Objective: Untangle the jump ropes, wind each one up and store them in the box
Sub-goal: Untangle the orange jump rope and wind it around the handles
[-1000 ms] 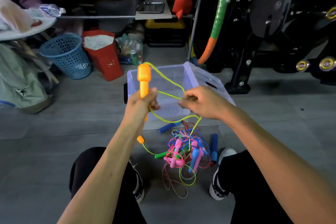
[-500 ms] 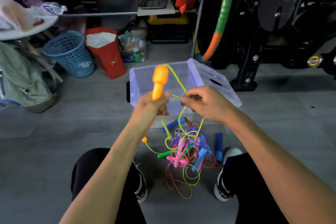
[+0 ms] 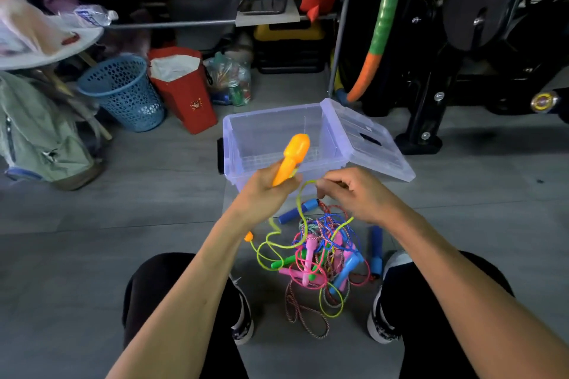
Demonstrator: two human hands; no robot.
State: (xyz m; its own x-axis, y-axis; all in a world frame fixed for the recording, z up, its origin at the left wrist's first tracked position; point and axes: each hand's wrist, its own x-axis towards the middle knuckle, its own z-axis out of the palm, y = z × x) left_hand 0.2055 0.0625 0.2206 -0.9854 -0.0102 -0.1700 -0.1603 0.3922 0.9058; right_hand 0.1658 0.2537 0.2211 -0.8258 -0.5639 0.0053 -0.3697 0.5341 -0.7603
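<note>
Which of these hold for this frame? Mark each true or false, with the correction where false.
1. The left hand grips an orange handle. True.
2. The right hand pinches the yellow-green rope. True.
3. The clear box already holds wound ropes. False: nothing lies in it.
4. The box's lid is shut. False: the lid lies open to one side.
5. The tangled ropes lie on the floor between the person's feet. True.

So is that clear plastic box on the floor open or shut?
Open: the clear plastic box shows its bare inside, and its lid leans off the right side.
</note>
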